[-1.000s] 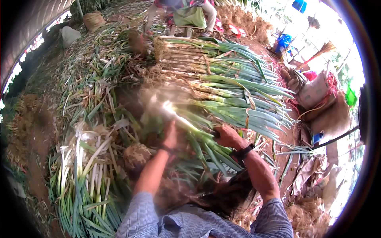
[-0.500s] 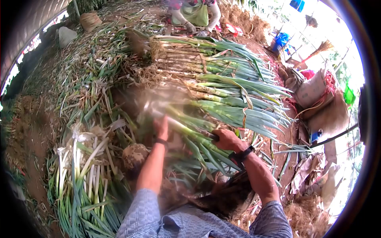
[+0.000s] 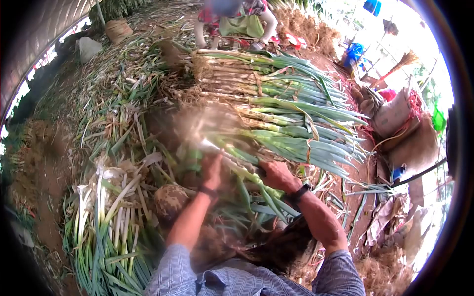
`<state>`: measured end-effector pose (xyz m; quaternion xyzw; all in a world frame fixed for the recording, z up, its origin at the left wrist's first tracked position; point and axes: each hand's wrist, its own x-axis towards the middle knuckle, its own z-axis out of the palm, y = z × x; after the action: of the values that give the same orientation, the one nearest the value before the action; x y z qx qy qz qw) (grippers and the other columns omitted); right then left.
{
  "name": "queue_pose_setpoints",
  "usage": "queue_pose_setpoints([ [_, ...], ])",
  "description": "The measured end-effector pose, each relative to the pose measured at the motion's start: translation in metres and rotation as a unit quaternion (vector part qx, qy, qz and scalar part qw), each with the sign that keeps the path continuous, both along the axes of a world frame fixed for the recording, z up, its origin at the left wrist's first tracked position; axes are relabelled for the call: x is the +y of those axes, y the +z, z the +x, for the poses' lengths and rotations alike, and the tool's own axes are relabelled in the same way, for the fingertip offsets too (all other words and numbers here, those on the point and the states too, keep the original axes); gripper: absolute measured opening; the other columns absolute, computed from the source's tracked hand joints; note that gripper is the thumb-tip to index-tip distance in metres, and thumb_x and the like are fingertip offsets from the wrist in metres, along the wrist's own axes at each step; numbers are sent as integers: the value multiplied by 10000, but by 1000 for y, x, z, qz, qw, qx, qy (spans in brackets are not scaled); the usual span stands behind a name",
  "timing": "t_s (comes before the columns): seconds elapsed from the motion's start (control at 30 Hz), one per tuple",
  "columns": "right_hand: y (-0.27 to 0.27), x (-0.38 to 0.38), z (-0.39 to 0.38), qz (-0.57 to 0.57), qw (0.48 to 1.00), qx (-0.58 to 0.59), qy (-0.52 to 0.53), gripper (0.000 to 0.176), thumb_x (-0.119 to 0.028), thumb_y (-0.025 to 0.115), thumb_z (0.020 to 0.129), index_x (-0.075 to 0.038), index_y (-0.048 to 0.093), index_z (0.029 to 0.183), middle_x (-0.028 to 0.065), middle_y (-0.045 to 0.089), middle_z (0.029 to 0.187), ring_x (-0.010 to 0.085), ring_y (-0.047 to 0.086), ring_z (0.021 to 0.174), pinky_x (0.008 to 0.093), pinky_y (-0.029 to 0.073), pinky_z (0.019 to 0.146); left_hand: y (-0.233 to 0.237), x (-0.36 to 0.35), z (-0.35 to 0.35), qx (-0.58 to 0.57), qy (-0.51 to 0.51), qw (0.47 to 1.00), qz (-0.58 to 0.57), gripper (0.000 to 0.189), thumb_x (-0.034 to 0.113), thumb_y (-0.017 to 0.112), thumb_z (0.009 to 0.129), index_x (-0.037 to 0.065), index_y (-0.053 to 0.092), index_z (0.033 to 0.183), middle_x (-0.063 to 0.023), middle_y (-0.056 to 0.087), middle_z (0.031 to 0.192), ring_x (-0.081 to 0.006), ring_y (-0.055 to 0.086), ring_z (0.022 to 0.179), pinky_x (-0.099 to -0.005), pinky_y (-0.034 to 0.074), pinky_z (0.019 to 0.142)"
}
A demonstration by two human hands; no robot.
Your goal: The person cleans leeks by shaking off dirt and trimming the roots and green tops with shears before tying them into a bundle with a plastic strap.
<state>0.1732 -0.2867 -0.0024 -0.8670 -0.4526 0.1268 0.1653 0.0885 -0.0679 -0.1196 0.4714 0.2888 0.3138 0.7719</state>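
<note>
A leek (image 3: 241, 170) with a white end and green leaves slants across the middle, in front of me. My left hand (image 3: 212, 170) is closed around its pale stem. My right hand (image 3: 277, 176) is a closed fist farther right, beside the leaves; a dark handle showed in it earlier, and now the fingers mostly hide what it holds. Beyond my hands, many leeks (image 3: 281, 118) lie side by side with roots to the left and leaves to the right. A blurred smear covers the area above my left hand.
Peeled leeks (image 3: 106, 227) are heaped at the lower left, near a camouflage-covered knee (image 3: 170, 202). Leaf scraps (image 3: 116, 103) cover the ground at left. A co-worker (image 3: 237, 24) sits beyond the pile. Sacks (image 3: 395, 113) and a blue bag (image 3: 354, 53) are at right.
My left hand has moved right and slightly down along the leek. My right hand has shifted slightly left. The co-worker has leaned forward, head now in view.
</note>
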Motion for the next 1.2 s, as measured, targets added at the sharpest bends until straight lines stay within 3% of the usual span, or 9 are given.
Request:
queue_pose_setpoints([
  [0.27, 24, 10, -17, 15, 1000, -15, 19, 164, -217, 615, 881, -60, 620, 927, 210, 652, 792, 422, 636, 763, 506, 489, 653, 3, -5, -5, 84, -31, 996, 23, 185, 149, 730, 855, 56, 585, 921, -23, 587, 687, -114, 505, 448, -271, 388, 325],
  [0.37, 13, 14, -18, 26, 1000, -17, 0, 159, -215, 611, 886, -62, 619, 924, 209, 651, 790, 420, 635, 758, 505, 491, 652, -14, -2, -2, 127, 20, 992, 7, 158, 131, 718, 857, 54, 581, 878, -17, 570, 651, -113, 498, 438, -273, 381, 320],
  [0.57, -6, 13, -19, 76, 994, -65, 47, 121, -166, 595, 877, -57, 647, 874, 163, 634, 685, 357, 615, 586, 478, 472, 526, -4, -7, -14, 40, -17, 999, -16, 180, 151, 708, 877, 53, 601, 770, -32, 592, 638, -104, 482, 414, -268, 360, 301],
  [0.67, 9, 17, -21, 43, 999, -17, -2, 148, -201, 619, 859, -72, 646, 927, 202, 644, 758, 418, 625, 732, 509, 482, 650, 16, -15, -16, 25, -6, 999, -21, 152, 143, 700, 873, 48, 620, 785, -35, 608, 633, -99, 477, 404, -255, 356, 302],
  [0.77, 9, 21, -22, 4, 999, -27, 31, 159, -196, 622, 854, -73, 654, 949, 207, 648, 772, 418, 629, 747, 507, 483, 658, 14, -11, -11, 102, 3, 995, 0, 130, 139, 699, 869, 49, 634, 801, -28, 603, 614, -94, 470, 392, -243, 353, 306],
  [0.87, 8, 22, -22, 40, 999, 3, -16, 166, -192, 623, 849, -76, 657, 964, 209, 654, 788, 420, 632, 762, 509, 485, 661, -3, -10, -9, 54, 14, 998, -4, 109, 128, 687, 861, 56, 635, 798, -17, 585, 601, -93, 467, 389, -239, 346, 306],
  [0.97, 11, 23, -24, 20, 999, -13, 30, 162, -193, 623, 851, -77, 653, 961, 212, 656, 796, 422, 632, 767, 508, 486, 664, 27, -13, -17, 114, -1, 993, -15, 84, 123, 667, 854, 61, 642, 802, -4, 569, 599, -85, 475, 410, -232, 352, 318],
  [1.07, 7, 27, -22, 46, 999, -3, -11, 158, -181, 618, 849, -80, 651, 964, 210, 658, 798, 420, 634, 767, 508, 487, 662, 21, -13, -21, 45, -19, 999, -24, 41, 98, 626, 840, 71, 652, 826, 6, 567, 608, -78, 480, 428, -230, 371, 340],
  [1.2, 13, 31, -24, 55, 998, 0, 25, 153, -165, 616, 841, -76, 649, 960, 205, 656, 784, 415, 635, 763, 507, 487, 664, 16, -7, -19, 105, -26, 994, 7, 67, 142, 646, 869, 78, 663, 863, 14, 566, 613, -74, 481, 433, -230, 386, 359],
])
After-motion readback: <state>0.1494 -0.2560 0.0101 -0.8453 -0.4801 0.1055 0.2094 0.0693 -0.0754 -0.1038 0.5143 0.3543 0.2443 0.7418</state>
